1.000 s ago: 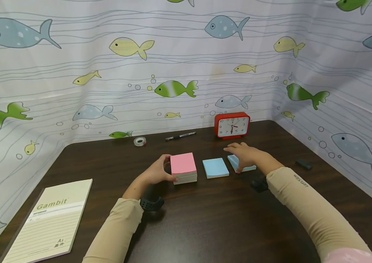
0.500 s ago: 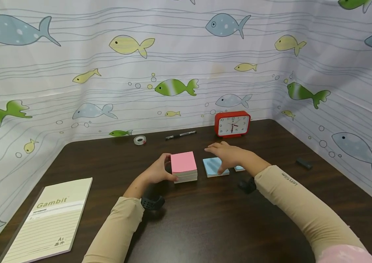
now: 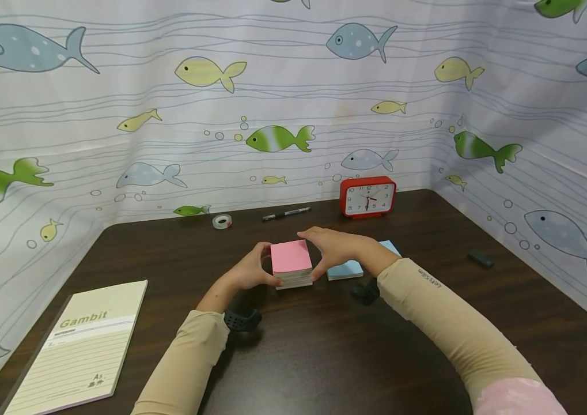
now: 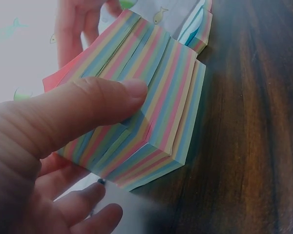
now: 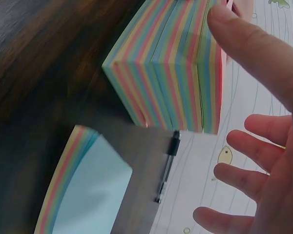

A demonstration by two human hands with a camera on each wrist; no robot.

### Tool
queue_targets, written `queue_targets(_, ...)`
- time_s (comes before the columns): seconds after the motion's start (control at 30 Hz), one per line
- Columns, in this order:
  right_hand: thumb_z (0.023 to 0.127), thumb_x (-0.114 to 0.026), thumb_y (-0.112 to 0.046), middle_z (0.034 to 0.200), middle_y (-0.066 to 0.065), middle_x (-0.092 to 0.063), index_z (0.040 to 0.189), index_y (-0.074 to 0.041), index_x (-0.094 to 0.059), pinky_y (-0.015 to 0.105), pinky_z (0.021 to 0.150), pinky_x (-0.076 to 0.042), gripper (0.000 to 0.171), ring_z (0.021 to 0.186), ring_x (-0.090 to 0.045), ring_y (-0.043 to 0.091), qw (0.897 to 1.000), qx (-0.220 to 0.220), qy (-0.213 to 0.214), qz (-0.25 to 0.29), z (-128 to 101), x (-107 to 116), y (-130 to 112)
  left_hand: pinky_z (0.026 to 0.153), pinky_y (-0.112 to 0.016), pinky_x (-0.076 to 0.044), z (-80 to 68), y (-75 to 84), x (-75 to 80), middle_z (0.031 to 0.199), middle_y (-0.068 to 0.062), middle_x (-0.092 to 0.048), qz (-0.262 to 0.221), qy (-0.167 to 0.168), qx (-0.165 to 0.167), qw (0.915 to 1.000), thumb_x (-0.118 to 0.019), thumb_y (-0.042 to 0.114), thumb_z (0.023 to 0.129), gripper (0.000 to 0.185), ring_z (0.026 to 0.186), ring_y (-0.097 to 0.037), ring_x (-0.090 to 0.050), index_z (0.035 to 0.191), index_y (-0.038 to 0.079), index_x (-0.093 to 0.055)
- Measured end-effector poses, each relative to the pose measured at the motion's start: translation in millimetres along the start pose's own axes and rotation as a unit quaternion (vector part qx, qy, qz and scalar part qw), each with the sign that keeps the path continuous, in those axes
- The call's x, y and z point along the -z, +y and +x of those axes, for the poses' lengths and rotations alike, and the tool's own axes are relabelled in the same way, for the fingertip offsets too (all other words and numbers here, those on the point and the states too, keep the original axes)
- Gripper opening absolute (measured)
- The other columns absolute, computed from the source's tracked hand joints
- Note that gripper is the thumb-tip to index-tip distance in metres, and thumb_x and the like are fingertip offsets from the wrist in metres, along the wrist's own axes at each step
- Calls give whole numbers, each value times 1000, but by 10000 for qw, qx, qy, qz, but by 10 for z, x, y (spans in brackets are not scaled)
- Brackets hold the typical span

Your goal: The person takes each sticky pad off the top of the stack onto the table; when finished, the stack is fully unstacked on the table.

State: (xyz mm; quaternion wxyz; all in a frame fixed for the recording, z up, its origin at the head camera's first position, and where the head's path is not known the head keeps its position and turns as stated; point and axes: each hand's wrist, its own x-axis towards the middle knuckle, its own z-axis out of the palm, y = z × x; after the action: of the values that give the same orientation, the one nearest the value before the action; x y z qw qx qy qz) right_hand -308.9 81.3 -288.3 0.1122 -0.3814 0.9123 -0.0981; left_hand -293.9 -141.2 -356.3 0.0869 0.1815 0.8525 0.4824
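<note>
A thick stack of sticky notes with a pink top sheet (image 3: 290,257) sits mid-table. My left hand (image 3: 264,266) grips it from the left, with the thumb (image 4: 88,107) pressed on its striped side (image 4: 161,102) and the fingers behind the far side. My right hand (image 3: 319,252) arches over the stack's right side. Its thumb (image 5: 254,48) touches the upper edge of the stack (image 5: 171,68), and its other fingers are spread in the air. A thin blue-topped pad (image 3: 346,269) lies just right of the stack. A second blue pad (image 3: 390,247) shows behind my right wrist.
On the dark wooden table (image 3: 324,346) a red clock (image 3: 367,196), a black pen (image 3: 285,214) and a tape roll (image 3: 222,221) line the back. A Gambit notebook (image 3: 72,346) lies at the front left, a small black object (image 3: 480,257) at the right. Fish-print curtains enclose the table.
My right hand has swept left from the far blue pad, over the nearer blue pad, to the pink-topped stack. My left hand kept its hold on the stack.
</note>
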Motion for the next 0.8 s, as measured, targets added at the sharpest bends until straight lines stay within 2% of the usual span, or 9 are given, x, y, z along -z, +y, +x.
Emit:
queue_targets(0.43, 64, -76, -35, 131, 7, -35, 137, -7, -26, 32, 90, -37, 92, 108, -39, 17, 9997, -140, 4, 217, 234, -100, -56, 94, -45, -29, -4, -11, -8, 130, -19, -30, -61, -58, -11, 10000, -79, 10, 62, 87, 122, -33, -29, 127, -2, -22)
queue_targets(0.8, 62, -78, -32, 120, 5, -43, 131, -5, -34, 29, 81, -40, 86, 98, -43, 17, 9992, -144, -2, 372, 317, -136, -88, 90, -42, -35, 0, -9, 9, 128, -19, -32, -205, -127, -60, 9997, -78, 8, 63, 84, 119, -34, -35, 126, -3, -22)
